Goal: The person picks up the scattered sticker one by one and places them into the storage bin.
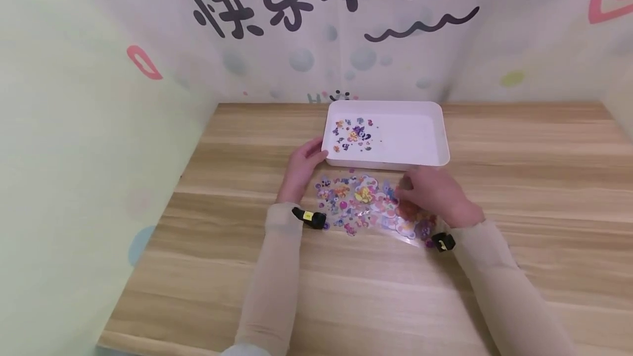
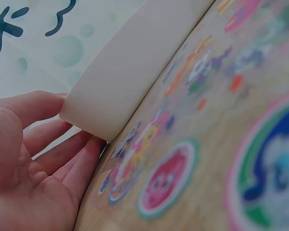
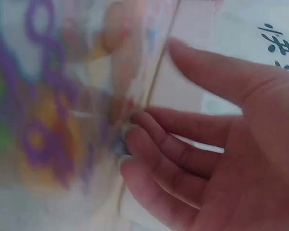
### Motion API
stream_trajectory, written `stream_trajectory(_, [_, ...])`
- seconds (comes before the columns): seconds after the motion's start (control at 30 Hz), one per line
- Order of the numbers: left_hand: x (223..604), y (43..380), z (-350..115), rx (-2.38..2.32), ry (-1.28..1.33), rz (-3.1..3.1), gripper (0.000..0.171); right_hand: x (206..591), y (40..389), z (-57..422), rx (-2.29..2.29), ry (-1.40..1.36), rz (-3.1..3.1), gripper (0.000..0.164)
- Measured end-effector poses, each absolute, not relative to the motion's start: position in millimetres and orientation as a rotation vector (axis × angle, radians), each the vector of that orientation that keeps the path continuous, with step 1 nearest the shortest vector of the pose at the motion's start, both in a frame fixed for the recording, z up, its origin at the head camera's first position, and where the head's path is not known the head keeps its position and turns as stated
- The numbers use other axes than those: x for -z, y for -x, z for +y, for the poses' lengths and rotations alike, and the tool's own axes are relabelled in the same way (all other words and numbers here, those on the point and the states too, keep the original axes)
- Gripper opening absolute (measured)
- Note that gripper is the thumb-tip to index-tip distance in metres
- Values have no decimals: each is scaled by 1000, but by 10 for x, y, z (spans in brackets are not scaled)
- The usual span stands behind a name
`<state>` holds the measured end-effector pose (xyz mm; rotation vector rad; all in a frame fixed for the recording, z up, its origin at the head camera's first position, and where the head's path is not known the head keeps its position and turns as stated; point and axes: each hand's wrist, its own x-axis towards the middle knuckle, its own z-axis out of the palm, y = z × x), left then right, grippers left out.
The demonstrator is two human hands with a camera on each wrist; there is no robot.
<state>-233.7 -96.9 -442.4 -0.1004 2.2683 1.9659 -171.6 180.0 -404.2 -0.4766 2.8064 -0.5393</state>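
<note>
My left hand (image 1: pixel 299 168) is at the near left corner of a white tray (image 1: pixel 386 165), its fingers fairly straight against the tray's outer side. In the left wrist view the thumb meets the tray's (image 2: pixel 115 72) corner, and several fingertips go out of sight behind it. Clear sheets of colourful cartoon stickers (image 1: pixel 363 195) lie on the table in front of the tray. Over their right part is my right hand (image 1: pixel 435 194), fingers loosely bent and thumb apart. In the right wrist view its fingertips (image 3: pixel 135 137) come right at the edge of the blurred sticker sheet (image 3: pixel 53 120).
Inside the tray, on its left side, lies a group of small stickers (image 1: pixel 353 135). The wooden table (image 1: pixel 237 290) reaches back to a printed cloth (image 1: pixel 296 70) hanging behind the tray. Another pale cloth wall (image 1: pixel 74 153) stands at the left.
</note>
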Motion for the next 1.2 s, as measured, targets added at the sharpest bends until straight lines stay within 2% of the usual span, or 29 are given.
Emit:
stream_trajectory(0.33, [4517,2342,-953,-1963,79,2302,46,4097,1617,1639,543,281,2726,42])
stream_trajectory(0.6, [4509,2329,-959,-1949,101,2315,45,4071,1539,1605,371,285,2840,53])
stream_trajectory(1.0, [4499,2350,-962,-1975,73,2329,45,3999,1508,1570,368,286,2798,46])
stream_trajectory(1.2, [4496,2344,-970,-1966,69,2336,47,4045,1537,1603,409,300,2798,48])
